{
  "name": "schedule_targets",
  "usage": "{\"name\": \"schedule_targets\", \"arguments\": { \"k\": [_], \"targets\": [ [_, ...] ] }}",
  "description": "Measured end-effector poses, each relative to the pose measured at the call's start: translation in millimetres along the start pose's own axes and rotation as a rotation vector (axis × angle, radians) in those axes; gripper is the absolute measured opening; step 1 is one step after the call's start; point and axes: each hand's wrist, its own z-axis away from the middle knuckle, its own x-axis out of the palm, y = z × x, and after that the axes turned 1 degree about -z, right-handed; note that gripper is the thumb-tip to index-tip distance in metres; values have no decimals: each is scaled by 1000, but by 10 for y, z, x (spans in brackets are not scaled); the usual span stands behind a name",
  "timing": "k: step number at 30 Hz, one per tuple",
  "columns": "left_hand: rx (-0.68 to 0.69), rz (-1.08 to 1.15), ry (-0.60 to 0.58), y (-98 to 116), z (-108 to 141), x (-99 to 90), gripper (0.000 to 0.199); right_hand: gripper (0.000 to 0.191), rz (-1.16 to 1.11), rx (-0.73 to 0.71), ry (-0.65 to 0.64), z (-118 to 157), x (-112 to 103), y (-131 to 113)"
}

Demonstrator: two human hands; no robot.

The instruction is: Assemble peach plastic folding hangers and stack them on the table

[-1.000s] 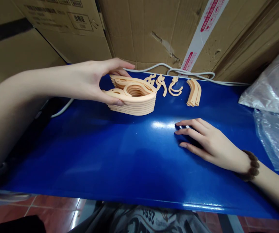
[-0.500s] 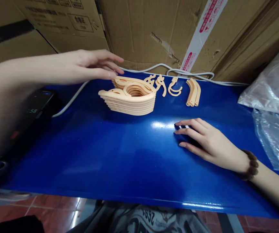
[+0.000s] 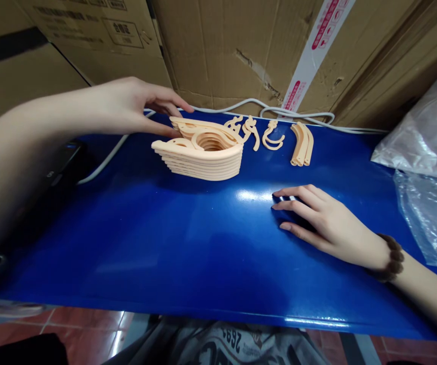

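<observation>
Two nested rows of peach plastic hanger pieces point(image 3: 206, 163) with rounded openings are stacked on the blue table point(image 3: 157, 228). At the left end of the rear row is my left hand point(image 3: 136, 104), its thumb on the near side and its fingers behind the top hanger piece point(image 3: 191, 124). The contact behind the piece is hidden. My right hand point(image 3: 319, 218), with a brown beaded bracelet point(image 3: 395, 258) at the wrist, rests on the table, fingers spread and holding nothing. Beyond it lie several peach hooks point(image 3: 273, 137) and some curved hanger arms point(image 3: 302, 144).
A white cable point(image 3: 237, 105) runs along the back edge, before large cardboard boxes point(image 3: 218, 56). On the right sit a white plastic bag point(image 3: 427, 126) and a clear bag point(image 3: 431, 218). A dark device point(image 3: 61, 162) lies at the left, partly behind my forearm.
My left hand has come down from just above the rear row to around its left end. That row's top piece now shows farther left. My right hand has stayed put.
</observation>
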Motion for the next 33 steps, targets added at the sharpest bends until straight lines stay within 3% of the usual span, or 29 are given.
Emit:
{"name": "schedule_targets", "arguments": {
  "k": [17,24,33],
  "targets": [
    [-33,30,30,110,37,-27,77,24,12,-2,-4,-2,1,-7],
    [-32,-60,98,182,95,-50,71,24,25,-14,-11,13,0,1],
    [-28,-152,89,164,101,-55,74,24,23,-11,-19,14,-4,-3]
  ]
}}
